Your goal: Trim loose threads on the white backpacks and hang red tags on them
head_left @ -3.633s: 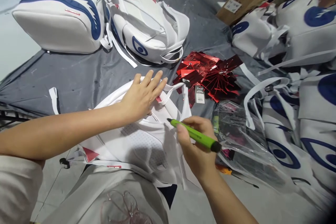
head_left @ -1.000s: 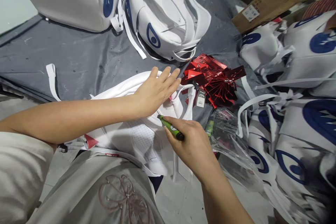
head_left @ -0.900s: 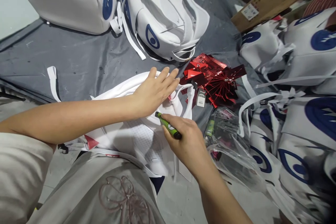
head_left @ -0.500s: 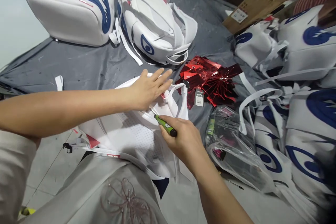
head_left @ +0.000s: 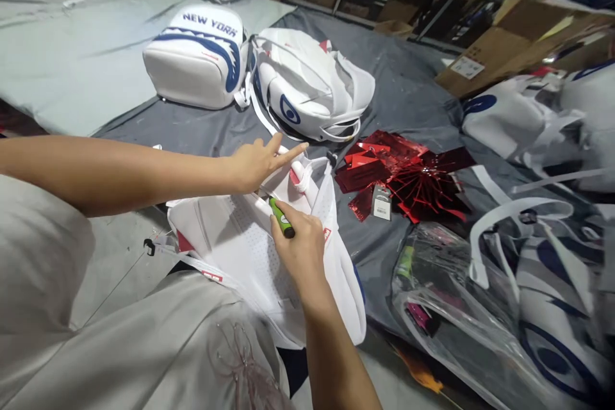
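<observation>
A white backpack (head_left: 216, 224) lies across my lap, its perforated back panel and straps upward. My left hand (head_left: 257, 165) is at its top edge, some fingers stretched out; the thumb side bends down against the fabric, mostly hidden. Just below, my right hand (head_left: 300, 240) grips a small tool with a green handle (head_left: 280, 216) and a black end. Its far tip points at the fabric beside my left hand; the tip's kind cannot be made out. A knotted white strap (head_left: 302, 180) lies near the fingers.
Two finished-looking white backpacks, one lettered NEW YORK (head_left: 192, 70) and one with an eye patch (head_left: 312, 86), stand behind. To the right are shiny red tags (head_left: 403, 173), a grey tag (head_left: 382, 203), a clear plastic bag (head_left: 432, 282), more white bags (head_left: 552, 307) and a cardboard box (head_left: 500, 45).
My view has tilted up and swung left. My left hand's spread fingers have partly drawn in. The green-handled tool stays in my right hand, now turned more upright at the backpack's top.
</observation>
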